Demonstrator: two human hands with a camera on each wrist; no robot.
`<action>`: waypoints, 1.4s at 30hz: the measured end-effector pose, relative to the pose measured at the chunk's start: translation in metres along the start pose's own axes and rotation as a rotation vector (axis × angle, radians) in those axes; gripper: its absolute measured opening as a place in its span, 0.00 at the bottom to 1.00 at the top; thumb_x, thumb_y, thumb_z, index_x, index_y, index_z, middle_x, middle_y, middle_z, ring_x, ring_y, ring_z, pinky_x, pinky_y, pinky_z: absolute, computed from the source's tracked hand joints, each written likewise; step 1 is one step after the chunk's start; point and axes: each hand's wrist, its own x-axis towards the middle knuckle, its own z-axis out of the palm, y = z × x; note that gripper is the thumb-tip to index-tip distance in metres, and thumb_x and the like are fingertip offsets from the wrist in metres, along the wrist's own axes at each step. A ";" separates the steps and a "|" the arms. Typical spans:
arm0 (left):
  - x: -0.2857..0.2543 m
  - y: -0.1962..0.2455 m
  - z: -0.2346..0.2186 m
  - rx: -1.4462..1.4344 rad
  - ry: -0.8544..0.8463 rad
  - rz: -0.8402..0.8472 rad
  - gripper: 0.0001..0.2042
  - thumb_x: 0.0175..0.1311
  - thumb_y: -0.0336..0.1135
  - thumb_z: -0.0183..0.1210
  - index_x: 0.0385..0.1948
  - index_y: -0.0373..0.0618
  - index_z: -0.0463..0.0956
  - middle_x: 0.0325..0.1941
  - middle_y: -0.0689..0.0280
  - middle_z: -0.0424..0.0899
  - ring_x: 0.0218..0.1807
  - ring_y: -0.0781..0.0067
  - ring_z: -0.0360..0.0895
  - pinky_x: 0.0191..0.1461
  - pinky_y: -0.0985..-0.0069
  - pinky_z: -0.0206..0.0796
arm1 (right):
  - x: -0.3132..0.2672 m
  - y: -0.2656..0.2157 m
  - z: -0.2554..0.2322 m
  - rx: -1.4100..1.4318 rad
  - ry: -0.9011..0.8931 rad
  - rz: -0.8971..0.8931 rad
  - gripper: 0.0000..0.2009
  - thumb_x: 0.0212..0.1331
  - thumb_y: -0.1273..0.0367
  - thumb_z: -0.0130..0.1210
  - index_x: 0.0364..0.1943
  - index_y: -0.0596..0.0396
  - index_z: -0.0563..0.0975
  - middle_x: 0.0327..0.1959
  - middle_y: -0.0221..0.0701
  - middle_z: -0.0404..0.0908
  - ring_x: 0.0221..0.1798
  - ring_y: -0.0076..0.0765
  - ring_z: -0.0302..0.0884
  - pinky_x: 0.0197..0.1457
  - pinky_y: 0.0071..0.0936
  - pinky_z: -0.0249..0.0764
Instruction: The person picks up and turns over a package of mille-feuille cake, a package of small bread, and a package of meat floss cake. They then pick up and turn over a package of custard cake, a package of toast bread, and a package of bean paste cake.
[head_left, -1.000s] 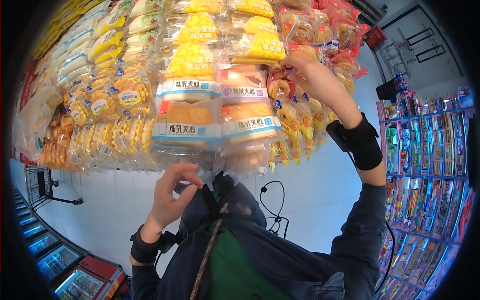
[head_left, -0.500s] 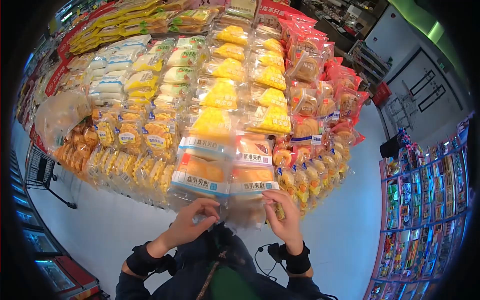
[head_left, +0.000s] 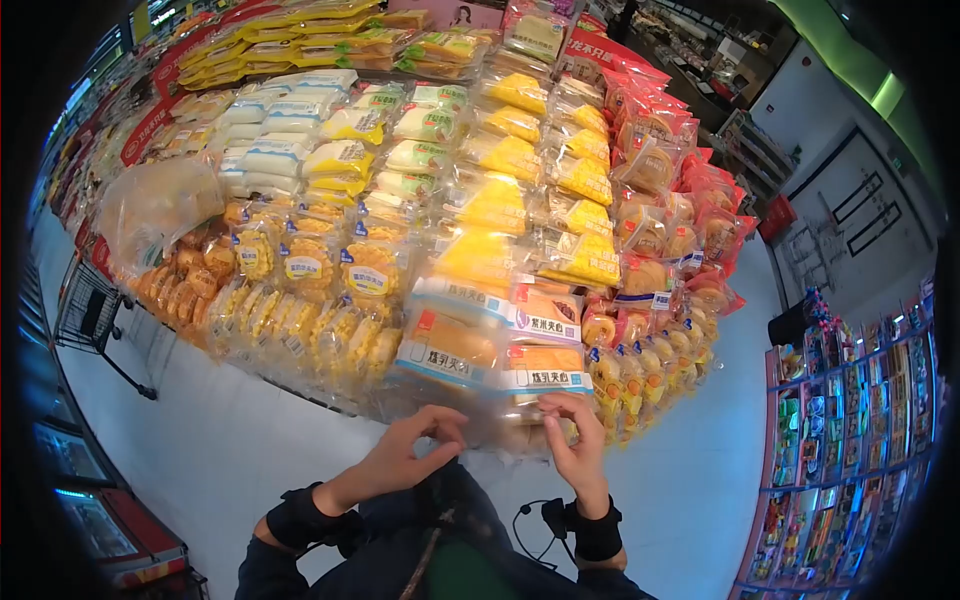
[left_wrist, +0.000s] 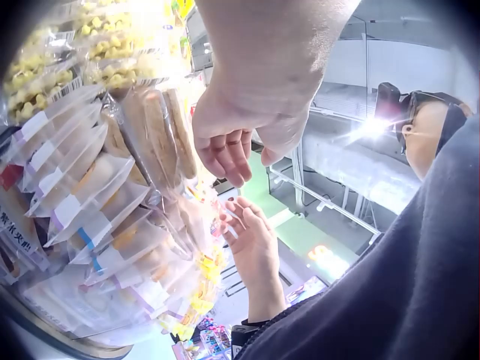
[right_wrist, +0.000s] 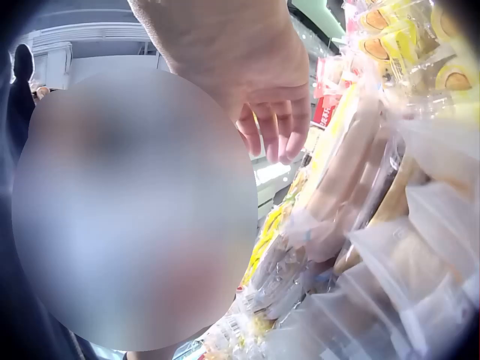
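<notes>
Waffle packs point(head_left: 290, 325) stand on edge in a row, probably to save room. The left hand point(head_left: 415, 450), loosely curved around nothing, hangs near the left toast pack point(head_left: 445, 350), its label outward, likely for reading. Beside it lies the right toast pack point(head_left: 547, 362); the right hand point(head_left: 580, 450), fingers relaxed and seemingly holding nothing, is at its front edge, contact unclear.

In head view, looking forward and down from above, framing bread packets point(head_left: 490, 250), left hand point(head_left: 410, 452) and right hand point(head_left: 580, 445) at moderate range. In left-wrist view, facing right, peering close along left hand, catching right hand beyond and ceiling point(left_wrist: 352, 157). In right-wrist view, facing left, shooting close along right hand. Sharing bread packets across all three; sharing left hand between head and left-wrist views.
</notes>
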 end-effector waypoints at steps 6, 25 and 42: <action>-0.051 0.007 -0.043 0.051 0.089 0.050 0.15 0.57 0.27 0.55 0.46 0.39 0.68 0.33 0.66 0.78 0.37 0.78 0.75 0.47 0.77 0.65 | 0.001 -0.036 0.057 0.122 -0.064 0.040 0.12 0.52 0.80 0.51 0.42 0.61 0.73 0.39 0.35 0.77 0.40 0.27 0.74 0.44 0.21 0.69; -0.251 0.203 -0.152 0.270 0.420 1.322 0.04 0.56 0.43 0.57 0.29 0.60 0.75 0.25 0.81 0.75 0.27 0.93 0.70 0.36 0.93 0.60 | -0.006 -0.299 0.079 0.874 0.067 -1.056 0.01 0.49 0.68 0.54 0.26 0.45 0.77 0.27 0.17 0.76 0.28 0.10 0.69 0.35 0.09 0.63; -0.362 0.191 -0.161 0.116 0.701 1.403 0.06 0.56 0.37 0.55 0.20 0.61 0.76 0.19 0.83 0.77 0.23 0.99 0.70 0.35 0.97 0.59 | -0.054 -0.344 0.101 0.910 0.040 -1.199 0.02 0.51 0.69 0.53 0.29 0.47 0.75 0.30 0.22 0.75 0.30 0.14 0.70 0.36 0.14 0.68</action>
